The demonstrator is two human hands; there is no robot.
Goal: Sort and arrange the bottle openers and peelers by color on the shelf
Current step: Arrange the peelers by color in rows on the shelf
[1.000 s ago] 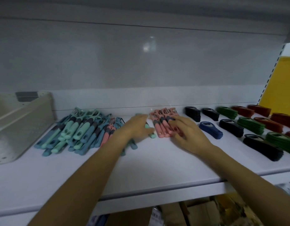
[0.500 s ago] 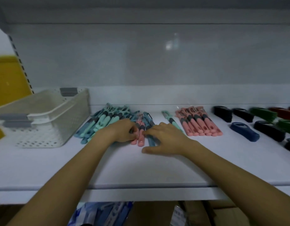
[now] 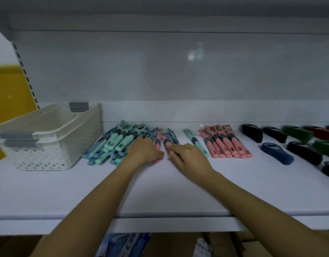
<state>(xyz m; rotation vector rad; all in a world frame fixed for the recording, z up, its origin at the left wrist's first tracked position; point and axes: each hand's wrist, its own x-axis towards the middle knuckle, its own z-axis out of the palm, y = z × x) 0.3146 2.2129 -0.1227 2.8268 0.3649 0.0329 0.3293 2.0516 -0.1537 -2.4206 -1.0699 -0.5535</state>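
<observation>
A mixed pile of teal and blue peelers lies on the white shelf, left of centre. Just right of the pile lie two pink peelers with a few blue ones beside them. My left hand lies over the left pink peeler with fingers curled on it, and its pink end shows under the thumb. My right hand pinches the near end of the second pink peeler. One teal peeler lies alone, and further right is a sorted row of pink peelers.
A white perforated basket stands at the shelf's left end. Black, blue, green and red bottle openers sit in groups at the right. Boxes and packages show under the shelf's front edge.
Both hands left the sorted pink row and moved left to the stray pink peelers beside the teal and blue pile. The view swung left, bringing the basket further in.
</observation>
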